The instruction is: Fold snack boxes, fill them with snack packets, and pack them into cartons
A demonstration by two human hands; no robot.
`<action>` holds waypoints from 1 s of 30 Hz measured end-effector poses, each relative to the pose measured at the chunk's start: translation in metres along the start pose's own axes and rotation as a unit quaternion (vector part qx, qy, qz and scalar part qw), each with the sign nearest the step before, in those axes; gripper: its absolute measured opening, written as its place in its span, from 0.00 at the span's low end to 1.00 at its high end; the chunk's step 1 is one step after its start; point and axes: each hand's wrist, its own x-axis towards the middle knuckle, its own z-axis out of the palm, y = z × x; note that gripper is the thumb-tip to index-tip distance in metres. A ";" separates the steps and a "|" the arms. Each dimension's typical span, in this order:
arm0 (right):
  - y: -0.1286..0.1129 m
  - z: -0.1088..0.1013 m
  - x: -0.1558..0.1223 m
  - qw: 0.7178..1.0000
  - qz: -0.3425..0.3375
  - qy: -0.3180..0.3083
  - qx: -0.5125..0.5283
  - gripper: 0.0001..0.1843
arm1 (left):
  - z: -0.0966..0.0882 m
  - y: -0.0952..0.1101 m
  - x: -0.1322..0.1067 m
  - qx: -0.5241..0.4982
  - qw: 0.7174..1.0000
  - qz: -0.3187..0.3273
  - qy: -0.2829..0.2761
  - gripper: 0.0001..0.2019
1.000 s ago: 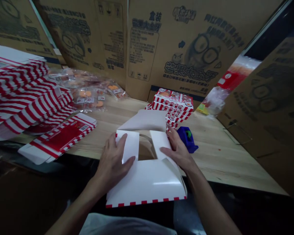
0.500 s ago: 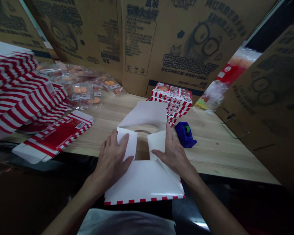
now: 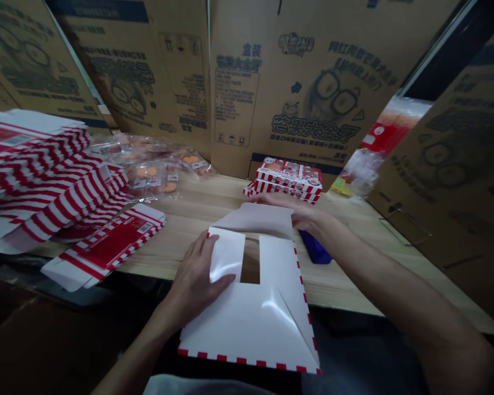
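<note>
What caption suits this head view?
Left hand presses a red-edged white carton on a wooden table; right hand reaches behind its far flap.

Dim overall, light source out of frame. Glare streak on the glossy white carton [image 3: 267,307]; counter [image 3: 354,274] moderately lit, shadowed zone [image 3: 57,334] beneath it nearly black. Cardboard boxes [image 3: 313,93] bow outward at frame edges; slight softness throughout.

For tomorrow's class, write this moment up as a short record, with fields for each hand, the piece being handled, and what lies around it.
Left hand: pressed flat on a white inner flap
Right hand: at the far flap, fingers partly behind it
Piece: white card box blank with red-and-white edging and an opening
Nearby: stack of red-and-white boxes; blue tape dispenser
Around: flat striped box blanks; clear packets of orange snacks; wooden table; printed cardboard cartons
</note>
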 end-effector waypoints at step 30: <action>0.038 0.042 -0.026 0.862 -0.104 -0.062 -0.493 0.48 | 0.001 -0.001 0.003 -0.284 0.948 -0.141 -0.010 0.29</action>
